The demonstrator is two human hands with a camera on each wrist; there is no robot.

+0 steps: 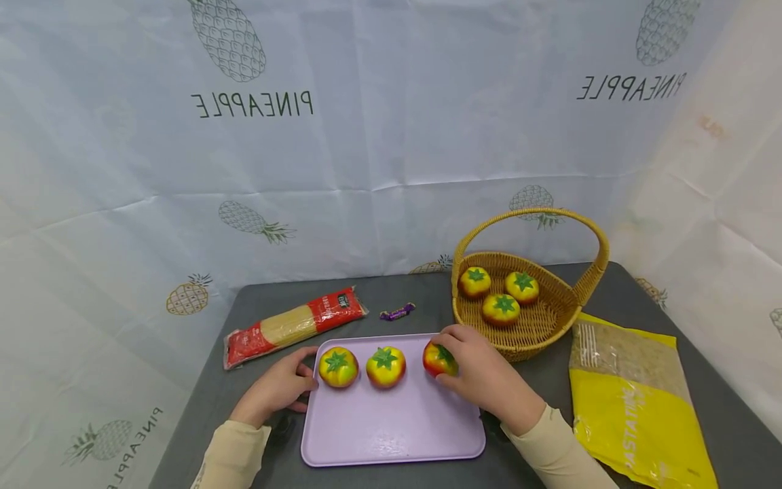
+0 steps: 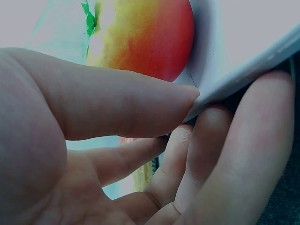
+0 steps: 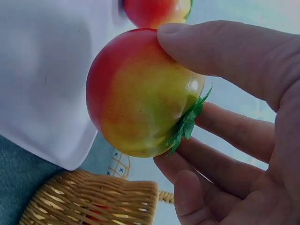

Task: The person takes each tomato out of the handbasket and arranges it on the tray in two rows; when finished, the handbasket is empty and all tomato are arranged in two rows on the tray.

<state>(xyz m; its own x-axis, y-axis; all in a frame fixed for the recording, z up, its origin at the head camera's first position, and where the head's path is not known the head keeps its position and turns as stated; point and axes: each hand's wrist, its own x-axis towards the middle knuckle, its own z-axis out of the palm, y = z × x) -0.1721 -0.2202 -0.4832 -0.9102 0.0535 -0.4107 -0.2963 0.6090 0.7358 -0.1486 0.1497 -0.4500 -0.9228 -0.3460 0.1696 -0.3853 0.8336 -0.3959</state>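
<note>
My right hand (image 1: 473,363) grips a red-and-yellow tomato (image 3: 140,93) with a green leafy top, thumb on one side and fingers on the other. It is at the right part of the lilac tray (image 1: 391,435), and the right wrist view shows it tilted. Two similar tomatoes sit in the tray's back left, one at the left end (image 1: 339,367) and one near the middle (image 1: 386,367). At the tray's left side, my left hand (image 1: 277,387) pinches the rim, its thumb on top and fingers against the outside and underside.
A handled wicker basket (image 1: 550,322) with three tomatoes stands at the back right. In front of it lies a yellow bag (image 1: 641,414). A red noodle packet (image 1: 293,326) and a purple-wrapped candy (image 1: 397,312) lie behind the tray. A printed cloth (image 1: 379,149) hangs behind the table.
</note>
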